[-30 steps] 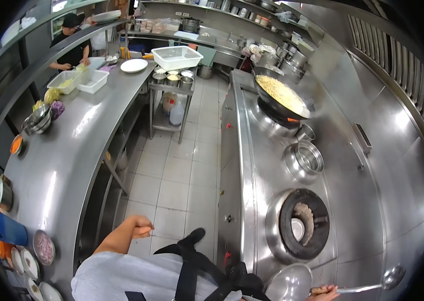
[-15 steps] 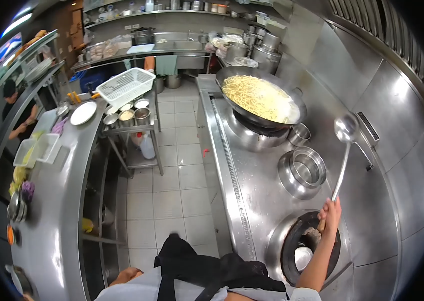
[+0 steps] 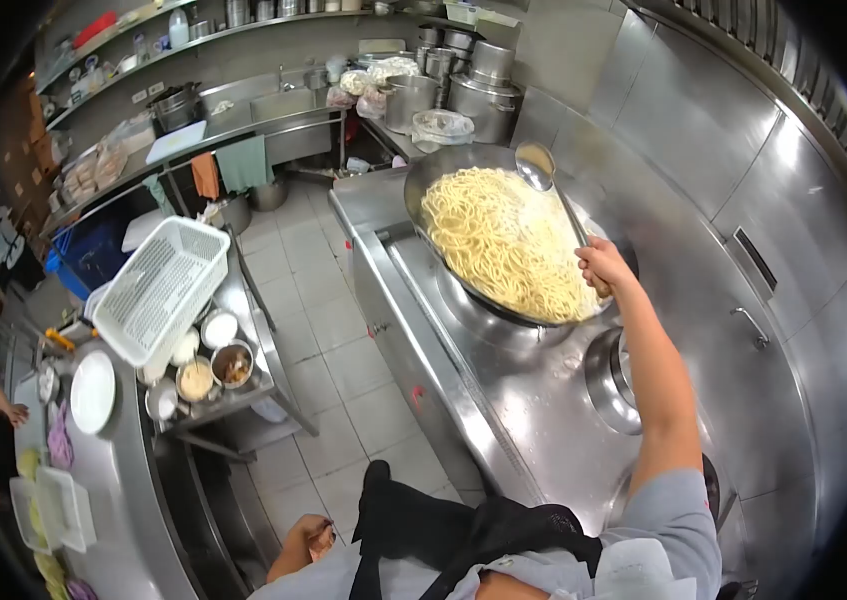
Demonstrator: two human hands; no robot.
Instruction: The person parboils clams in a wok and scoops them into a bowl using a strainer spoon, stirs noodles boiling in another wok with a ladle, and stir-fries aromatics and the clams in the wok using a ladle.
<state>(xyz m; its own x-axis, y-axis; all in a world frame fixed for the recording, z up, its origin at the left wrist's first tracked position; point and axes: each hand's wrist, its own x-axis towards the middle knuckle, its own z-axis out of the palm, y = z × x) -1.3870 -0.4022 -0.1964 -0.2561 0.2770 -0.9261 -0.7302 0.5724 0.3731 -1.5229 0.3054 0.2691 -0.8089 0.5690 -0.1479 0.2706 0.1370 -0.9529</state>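
My right hand is closed around the wooden-ended handle of a long metal ladle. The ladle's bowl hangs at the far right side of a large dark wok, over or at the edge of the noodles; whether it touches them I cannot tell. Thick yellow noodles fill the wok, with whitish foam or steam on the right. Down by my left hip, my left hand hangs with curled fingers, and nothing shows in it.
A metal pot sits on the stove top nearer me. To the left, a white perforated basket rests above several seasoning containers. A white plate lies on the left counter. Another person's hand shows at far left.
I have moved forward toward the wok. My right hand has carried the ladle from above the near burner to the wok. My left hand has come further into view.
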